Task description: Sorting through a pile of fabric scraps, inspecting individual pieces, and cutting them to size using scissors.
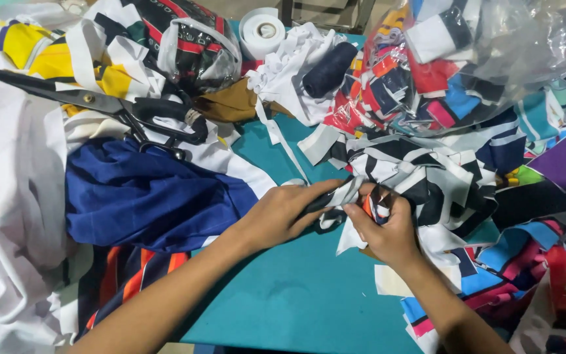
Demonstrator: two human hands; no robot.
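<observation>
Hands meet at the middle of the bench (296,301): left hand (276,213) and right hand (384,229) both closed on a striped fabric strip (345,195) lying left-to-right between them, equally near.

One pair of scissors (99,105), one white tape roll (262,31), one dark thread spool (329,69).

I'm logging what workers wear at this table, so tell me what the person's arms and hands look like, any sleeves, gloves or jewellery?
Both forearms are bare, with no sleeves in view. The left hand and right hand wear no gloves, and no rings, watch or bracelets show on the fingers or wrists.
</observation>
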